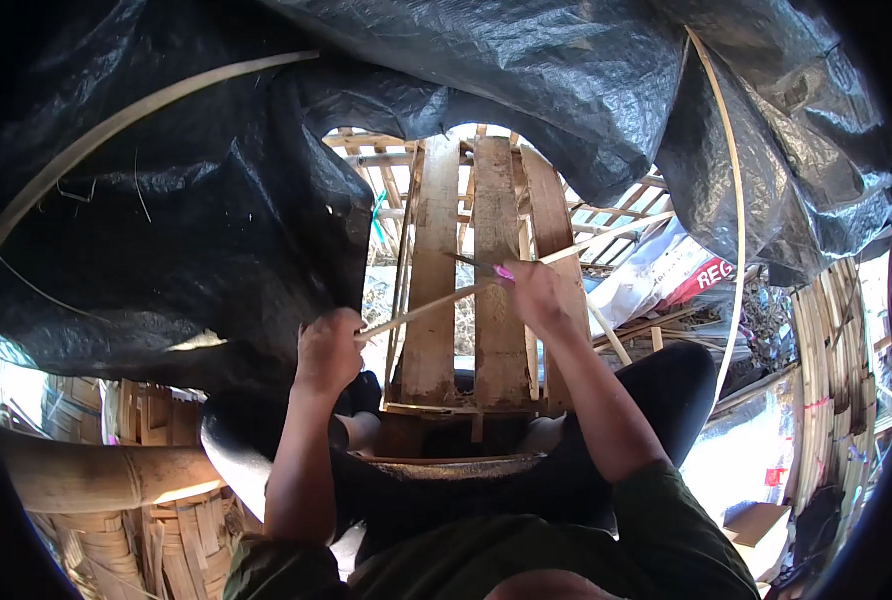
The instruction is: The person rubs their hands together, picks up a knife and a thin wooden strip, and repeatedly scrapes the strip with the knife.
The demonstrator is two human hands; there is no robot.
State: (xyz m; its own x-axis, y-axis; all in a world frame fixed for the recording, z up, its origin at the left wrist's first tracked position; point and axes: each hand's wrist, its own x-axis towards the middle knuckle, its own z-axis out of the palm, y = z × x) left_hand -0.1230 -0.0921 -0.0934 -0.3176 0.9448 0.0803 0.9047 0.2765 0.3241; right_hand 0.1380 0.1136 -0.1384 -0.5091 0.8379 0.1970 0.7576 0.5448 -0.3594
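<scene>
A thin pale strip of bamboo or wood (pixel 426 309) runs up to the right in front of my body. Its lower end is in my closed left hand (pixel 329 350). My right hand (pixel 543 297) is closed around a knife (pixel 474 263) with a pink part at the handle, and its dark blade points left. The strip passes at my right hand and reaches on to the upper right; the fingers hide how it lies against the knife. Both hands are above wooden planks (pixel 496 340).
Dark plastic sheeting (pixel 526 70) hangs ahead and at the left. One curved strip (pixel 116 125) crosses it at the left, another (pixel 736 200) at the right. A white and red sack (pixel 666 270) lies right of the planks. A thick bamboo pole (pixel 116 475) is at the lower left.
</scene>
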